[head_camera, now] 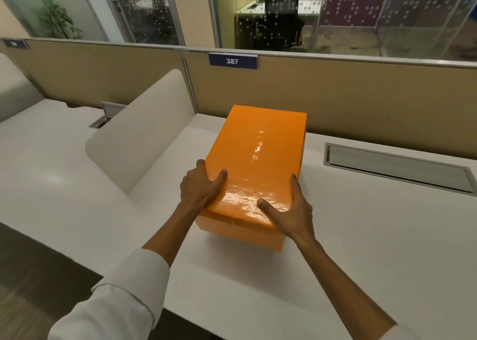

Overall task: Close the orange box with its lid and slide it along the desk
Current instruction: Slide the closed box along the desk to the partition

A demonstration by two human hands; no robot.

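Note:
An orange box [240,232] stands on the white desk [361,236], its long side running away from me. Its glossy orange lid [258,156] sits on top and covers it. My left hand [200,187] grips the lid's near left corner, thumb on top and fingers down the left side. My right hand [291,212] grips the near right corner, thumb lying on the lid and fingers along the right edge. Only the box's near face shows below the lid.
A rounded white divider panel [144,133] stands just left of the box. A tan partition wall [361,99] with a "387" sign [233,61] runs behind it. A metal cable hatch [397,168] is set in the desk to the right.

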